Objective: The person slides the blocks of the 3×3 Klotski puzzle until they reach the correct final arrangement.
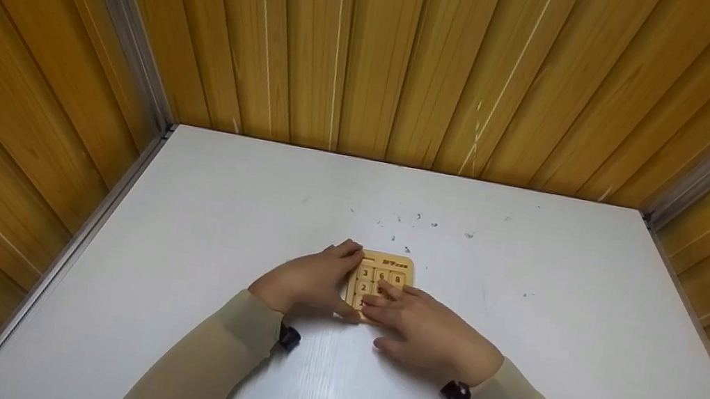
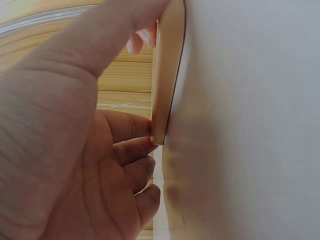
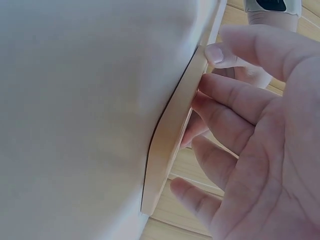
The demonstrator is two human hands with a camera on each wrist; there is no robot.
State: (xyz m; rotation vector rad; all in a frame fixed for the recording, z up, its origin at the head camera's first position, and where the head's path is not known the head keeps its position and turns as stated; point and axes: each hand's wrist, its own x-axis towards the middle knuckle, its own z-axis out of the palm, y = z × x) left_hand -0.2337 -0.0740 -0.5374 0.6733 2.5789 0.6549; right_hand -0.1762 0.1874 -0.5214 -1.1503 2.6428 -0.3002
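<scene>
A yellow wooden number sliding puzzle [image 1: 396,263] lies flat on the white table in the head view. Tiles marked 3, 6 and 8 show in its far row, with a 2 tile [image 1: 363,287] below the 3. My left hand [image 1: 308,280] holds the board at its left side, thumb at the near edge and fingertips at the far corner. Over the near right part, my right hand [image 1: 437,331] spreads its fingers, with fingertips on the tiles, and hides several of them. The right wrist view shows the board's side edge [image 3: 162,135] beside those extended fingers.
The white table [image 1: 241,210] carries small dark specks [image 1: 433,225] beyond the puzzle. Wood-patterned panels [image 1: 376,55] wall it at the back and both sides. A dark wrist device [image 1: 457,393] sits on the right wrist, another [image 1: 289,337] on the left.
</scene>
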